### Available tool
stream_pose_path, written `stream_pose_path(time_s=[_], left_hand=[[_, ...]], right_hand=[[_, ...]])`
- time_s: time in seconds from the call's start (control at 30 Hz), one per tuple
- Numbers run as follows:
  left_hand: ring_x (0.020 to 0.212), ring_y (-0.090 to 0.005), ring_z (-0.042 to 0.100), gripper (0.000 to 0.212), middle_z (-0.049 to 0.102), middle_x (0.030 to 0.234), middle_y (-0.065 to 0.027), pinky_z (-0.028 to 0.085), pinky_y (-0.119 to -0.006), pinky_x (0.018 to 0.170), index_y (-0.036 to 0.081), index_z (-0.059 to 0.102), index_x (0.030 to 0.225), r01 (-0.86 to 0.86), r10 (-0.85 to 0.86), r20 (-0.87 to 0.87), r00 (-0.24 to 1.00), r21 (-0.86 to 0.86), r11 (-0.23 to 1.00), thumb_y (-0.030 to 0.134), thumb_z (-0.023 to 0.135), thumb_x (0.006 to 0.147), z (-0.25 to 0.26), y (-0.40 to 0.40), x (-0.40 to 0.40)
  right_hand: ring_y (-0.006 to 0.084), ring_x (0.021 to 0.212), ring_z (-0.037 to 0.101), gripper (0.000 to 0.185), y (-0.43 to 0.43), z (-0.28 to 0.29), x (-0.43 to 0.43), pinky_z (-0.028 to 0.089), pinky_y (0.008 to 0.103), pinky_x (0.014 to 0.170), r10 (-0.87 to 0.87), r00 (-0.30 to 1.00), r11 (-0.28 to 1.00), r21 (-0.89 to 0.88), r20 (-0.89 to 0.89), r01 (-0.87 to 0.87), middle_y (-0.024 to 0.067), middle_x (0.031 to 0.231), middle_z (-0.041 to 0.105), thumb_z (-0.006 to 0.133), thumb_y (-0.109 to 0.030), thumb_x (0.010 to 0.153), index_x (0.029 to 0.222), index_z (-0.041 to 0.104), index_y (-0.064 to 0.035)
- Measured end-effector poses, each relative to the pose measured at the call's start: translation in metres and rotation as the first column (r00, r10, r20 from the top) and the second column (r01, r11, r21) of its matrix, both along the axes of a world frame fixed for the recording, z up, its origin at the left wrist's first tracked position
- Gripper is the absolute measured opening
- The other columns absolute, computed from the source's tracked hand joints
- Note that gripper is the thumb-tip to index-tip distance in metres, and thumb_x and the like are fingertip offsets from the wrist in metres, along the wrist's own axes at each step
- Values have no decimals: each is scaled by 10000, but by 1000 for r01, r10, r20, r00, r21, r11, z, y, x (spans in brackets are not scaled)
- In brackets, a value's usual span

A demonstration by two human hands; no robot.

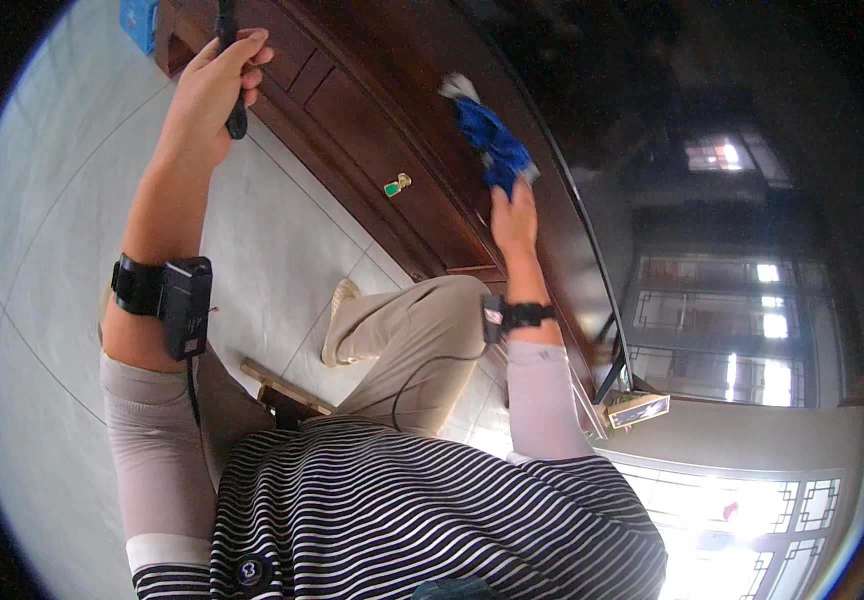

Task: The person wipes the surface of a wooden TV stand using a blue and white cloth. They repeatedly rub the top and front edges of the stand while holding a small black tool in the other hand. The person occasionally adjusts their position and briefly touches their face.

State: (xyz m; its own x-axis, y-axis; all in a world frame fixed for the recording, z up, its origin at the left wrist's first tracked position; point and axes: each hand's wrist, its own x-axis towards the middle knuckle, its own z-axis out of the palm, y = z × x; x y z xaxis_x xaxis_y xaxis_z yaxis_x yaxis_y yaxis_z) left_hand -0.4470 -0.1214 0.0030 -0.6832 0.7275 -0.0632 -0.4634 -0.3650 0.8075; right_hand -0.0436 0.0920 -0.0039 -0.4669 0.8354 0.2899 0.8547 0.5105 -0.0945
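My left hand (218, 82), at the upper left, is closed around a black rod-like handle (235, 124) whose upper end runs out of the picture. Beneath and beside it lies the tiled floor, with the dark wooden cabinet to its right. My right hand (514, 217) grips the lower end of a blue cloth with whitish ends (495, 139). That cloth is slightly blurred and lies over the cabinet's dark wooden ledge (439, 112), below a large glossy black panel (627, 187). Whether it touches the wood, I cannot tell.
The cabinet door bears a brass pull with a green inset (399, 184). A blue box (139, 24) stands near the cabinet's far end. Part of a wooden stool (285, 386) shows beside my legs. A small framed box (638, 411) is at the panel's lower right end.
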Motion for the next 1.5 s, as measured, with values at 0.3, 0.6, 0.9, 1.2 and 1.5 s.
stream_pose_path(time_s=[0.3, 0.6, 0.9, 1.2, 1.5], left_hand=[[665, -32, 467, 235, 600, 880, 6, 383, -209, 605, 67, 631, 1088, 21, -21, -18, 1000, -2, 1000, 239, 604, 931, 0, -35, 2], [677, -44, 470, 251, 616, 883, -4, 389, -220, 630, 67, 642, 1075, 53, -51, -94, 994, 17, 998, 274, 623, 933, 5, -17, 14], [672, -44, 468, 229, 604, 865, 1, 391, -232, 624, 49, 623, 1066, 52, -53, 25, 998, 15, 999, 238, 613, 938, 6, 8, 22], [664, -39, 475, 207, 613, 892, -2, 403, -215, 609, 71, 643, 1070, 30, -30, -8, 1000, 24, 999, 224, 617, 932, -3, 7, 11], [672, -41, 475, 236, 612, 914, -5, 402, -214, 609, 56, 640, 1103, -8, 8, 11, 1000, 14, 1000, 219, 608, 935, -3, -10, 7]], right_hand=[[423, 1218, 506, 659, -9, 12, 127, 395, 447, 1025, -698, 716, 713, -72, 25, 698, 296, 1319, 514, 523, -446, 905, 1319, 481, 65], [435, 1228, 493, 651, 14, 7, -133, 409, 484, 1015, -229, 970, 971, -44, 86, 233, 315, 1309, 501, 469, -475, 932, 1281, 469, 75], [403, 1240, 485, 646, 69, 13, -204, 383, 407, 1044, 343, 939, 938, -56, 25, -342, 298, 1308, 514, 489, -468, 938, 1351, 461, 29], [420, 1323, 389, 683, 90, 18, 59, 350, 473, 1074, -465, 872, 859, -160, 151, 486, 250, 1458, 381, 364, -521, 976, 1434, 377, -14], [436, 1300, 407, 685, -40, 27, 270, 383, 541, 1047, -876, 462, 425, -233, 137, 875, 231, 1464, 377, 425, -477, 981, 1482, 277, -34]])
